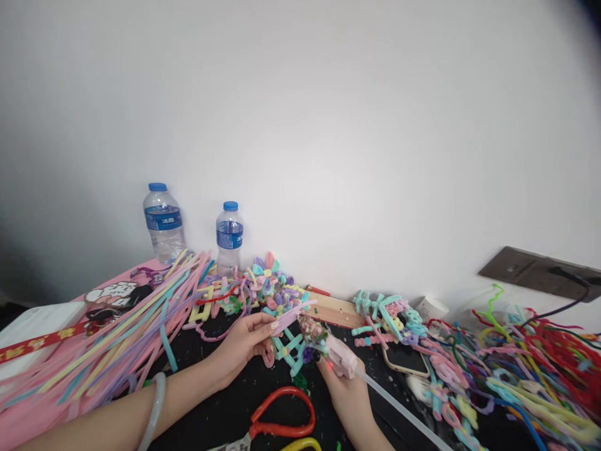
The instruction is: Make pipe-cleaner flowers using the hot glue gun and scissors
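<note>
My left hand (246, 344) pinches a lilac-pink pipe cleaner piece (292, 317) between thumb and fingers. In my right hand (346, 391) is a pale pink hot glue gun (339, 354), gripped with its tip towards the left hand. Its nozzle is crusted with colourful fuzz, and a small red light glows on its body. A long translucent glue stick (399, 404) juts from its back. Just below the gap between the hands lies a mint-green pipe cleaner shape (292, 352). Red-handled scissors (282, 429) rest on the black tabletop nearer me.
Loose pastel pipe cleaners (141, 332) spread over the left side. Two water bottles (163, 228) stand against the wall. Finished pipe cleaner shapes (389, 316), a phone (406, 361) and a red pipe cleaner heap (570, 363) lie rightward. A wall socket (530, 269) holds a cable.
</note>
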{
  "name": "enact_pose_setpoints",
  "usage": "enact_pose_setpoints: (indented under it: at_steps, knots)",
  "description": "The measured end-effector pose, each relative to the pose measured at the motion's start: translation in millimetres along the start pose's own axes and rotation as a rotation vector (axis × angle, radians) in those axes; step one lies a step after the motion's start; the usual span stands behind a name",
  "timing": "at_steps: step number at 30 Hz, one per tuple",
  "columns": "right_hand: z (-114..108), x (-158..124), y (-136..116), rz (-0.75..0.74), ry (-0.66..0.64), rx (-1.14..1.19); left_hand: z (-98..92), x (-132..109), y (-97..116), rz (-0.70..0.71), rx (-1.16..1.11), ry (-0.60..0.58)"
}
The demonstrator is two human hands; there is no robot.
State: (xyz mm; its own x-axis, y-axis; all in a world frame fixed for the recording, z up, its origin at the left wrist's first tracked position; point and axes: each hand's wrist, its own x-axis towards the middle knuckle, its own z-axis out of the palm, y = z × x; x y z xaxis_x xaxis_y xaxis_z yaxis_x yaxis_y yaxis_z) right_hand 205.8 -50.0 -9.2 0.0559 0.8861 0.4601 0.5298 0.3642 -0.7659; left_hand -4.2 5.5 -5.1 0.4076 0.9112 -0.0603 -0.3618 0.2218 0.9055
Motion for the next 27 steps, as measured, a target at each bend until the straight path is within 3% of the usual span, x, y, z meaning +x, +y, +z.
enact_pose_setpoints:
  at_steps: [17,27]
  knots:
    - [0.4,0.5,-6.0,-0.007,-0.133,0.002,-2.2,2.4,-3.6,0.010,-0.001,-0.004]
    - [-2.2,-1.6,-8.3,-0.046,-0.099,-0.096,1.6,1.5,-0.1,0.014,-0.030,0.035]
